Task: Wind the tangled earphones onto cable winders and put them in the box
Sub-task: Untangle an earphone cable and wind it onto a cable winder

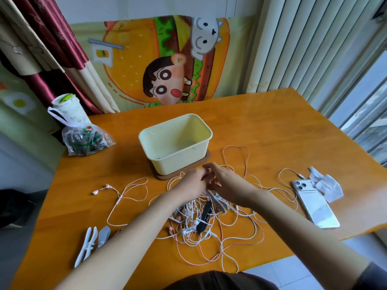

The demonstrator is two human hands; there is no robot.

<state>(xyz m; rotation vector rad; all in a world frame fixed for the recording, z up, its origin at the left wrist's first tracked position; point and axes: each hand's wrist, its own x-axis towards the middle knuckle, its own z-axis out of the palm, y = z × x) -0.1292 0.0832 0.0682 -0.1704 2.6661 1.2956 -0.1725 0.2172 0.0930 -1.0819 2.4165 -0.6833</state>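
A tangle of white and pink earphones (201, 227) lies on the orange table (272, 130), its loops spreading left and right. A dark cable winder (204, 219) and a grey one (218, 200) lie in the tangle. A white winder (85, 245) and a grey winder (104, 235) rest at the near left. The pale yellow box (178, 155) stands open on a brown mat behind the tangle. My left hand (193, 182) and my right hand (225, 178) meet above the tangle, fingers curled together. Whether they pinch a cable is unclear.
A white phone (314, 201) lies face down at the right, beside crumpled tissue (326, 185). A clear plastic bag (85, 139) with a cup (67, 109) sits at the far left corner. The table edge runs near my body.
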